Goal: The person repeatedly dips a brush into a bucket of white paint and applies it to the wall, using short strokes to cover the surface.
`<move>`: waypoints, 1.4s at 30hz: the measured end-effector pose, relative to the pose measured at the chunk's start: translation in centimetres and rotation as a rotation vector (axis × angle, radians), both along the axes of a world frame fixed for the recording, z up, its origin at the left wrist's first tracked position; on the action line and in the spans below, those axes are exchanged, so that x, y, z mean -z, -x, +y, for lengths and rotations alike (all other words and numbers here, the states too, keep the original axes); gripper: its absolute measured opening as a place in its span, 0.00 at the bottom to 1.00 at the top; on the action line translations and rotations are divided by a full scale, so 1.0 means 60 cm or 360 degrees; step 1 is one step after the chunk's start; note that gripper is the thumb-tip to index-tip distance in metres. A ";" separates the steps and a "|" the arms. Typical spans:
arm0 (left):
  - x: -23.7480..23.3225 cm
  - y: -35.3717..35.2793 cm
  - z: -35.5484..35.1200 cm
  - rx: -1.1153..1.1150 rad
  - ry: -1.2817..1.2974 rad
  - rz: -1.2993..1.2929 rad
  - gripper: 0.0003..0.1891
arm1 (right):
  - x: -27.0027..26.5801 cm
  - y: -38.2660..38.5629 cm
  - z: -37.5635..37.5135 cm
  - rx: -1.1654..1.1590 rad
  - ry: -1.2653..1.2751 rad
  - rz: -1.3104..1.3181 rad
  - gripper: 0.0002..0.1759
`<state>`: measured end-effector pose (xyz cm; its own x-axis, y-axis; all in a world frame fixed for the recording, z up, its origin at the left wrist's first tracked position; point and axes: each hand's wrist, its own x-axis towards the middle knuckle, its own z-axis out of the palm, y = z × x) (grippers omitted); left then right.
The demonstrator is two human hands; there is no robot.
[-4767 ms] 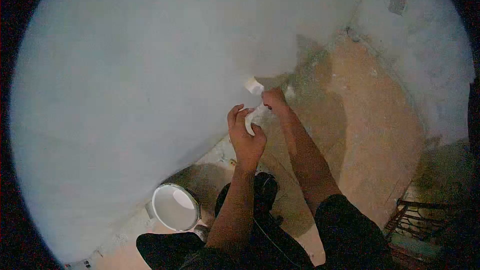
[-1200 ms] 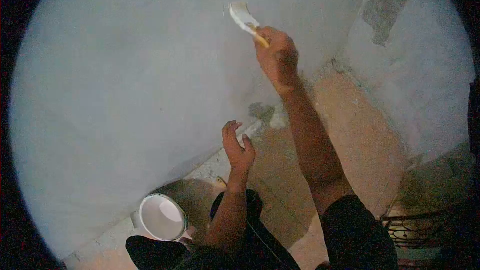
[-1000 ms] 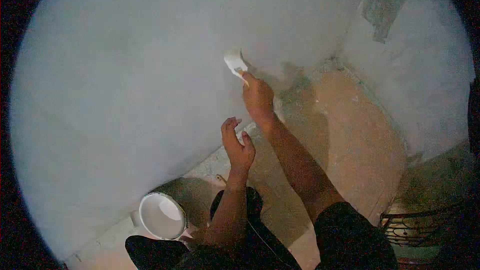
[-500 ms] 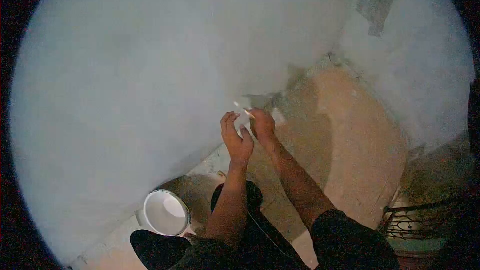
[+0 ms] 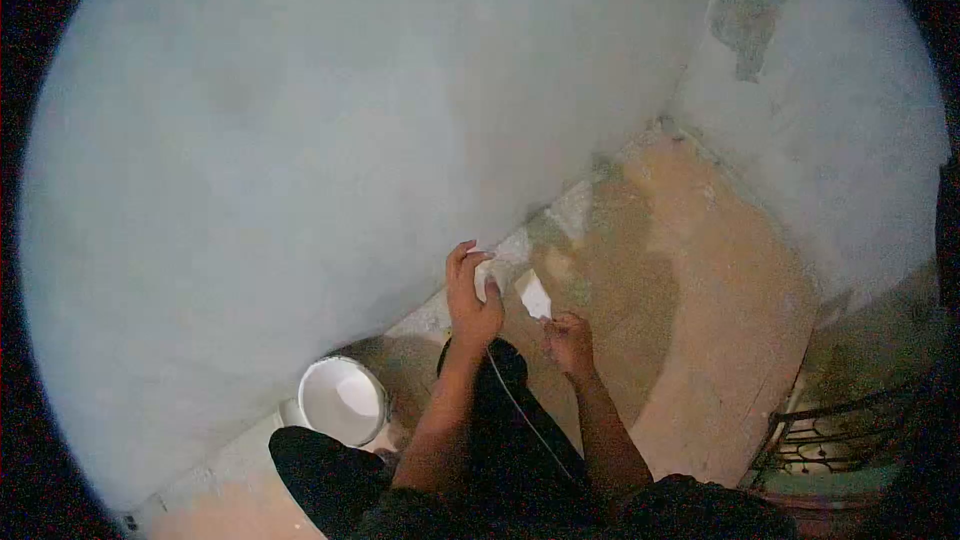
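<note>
A small tool with a flat white blade (image 5: 534,295) is in my right hand (image 5: 570,343), whose fingers are closed round its near end. Just left of it, my left hand (image 5: 475,305) is raised with its fingers curled and thumb apart, near the foot of the pale wall (image 5: 250,160). Something whitish shows between the left fingers and thumb, too small to make out. A white bucket (image 5: 343,401) stands on the floor beside my left knee, with pale material inside.
The tan floor (image 5: 740,280) meets the walls along a rough edge, with a corner ahead. A grey patch (image 5: 752,15) marks the right wall. A dark metal railing or rack (image 5: 840,435) stands at the lower right. My dark-clothed knees are below.
My right hand has moved away from my left, down and to the right, and the white blade now shows clearly. My left hand has shifted slightly down.
</note>
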<state>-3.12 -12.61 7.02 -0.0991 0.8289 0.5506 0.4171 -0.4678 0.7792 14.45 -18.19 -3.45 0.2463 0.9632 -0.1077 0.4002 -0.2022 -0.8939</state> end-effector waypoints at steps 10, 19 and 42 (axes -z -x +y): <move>-0.033 0.320 -0.104 0.0304 0.0497 0.0838 0.20 | -0.197 0.049 -0.020 0.0035 -0.0019 0.0541 0.16; -0.034 0.409 -0.242 0.0029 0.1036 0.0511 0.17 | -0.247 0.121 -0.040 -0.0631 -0.0441 0.0454 0.17; 0.108 0.510 -0.228 -0.0232 0.1743 0.0625 0.27 | 0.299 0.390 -0.030 -0.1323 -0.0038 -0.0877 0.07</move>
<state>-33.75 -26.31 0.56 -0.2143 0.8741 -0.4360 0.7127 0.4451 0.5421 -8.95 -19.99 -21.41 -0.4973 0.8528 -0.1598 0.7667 0.3458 -0.5409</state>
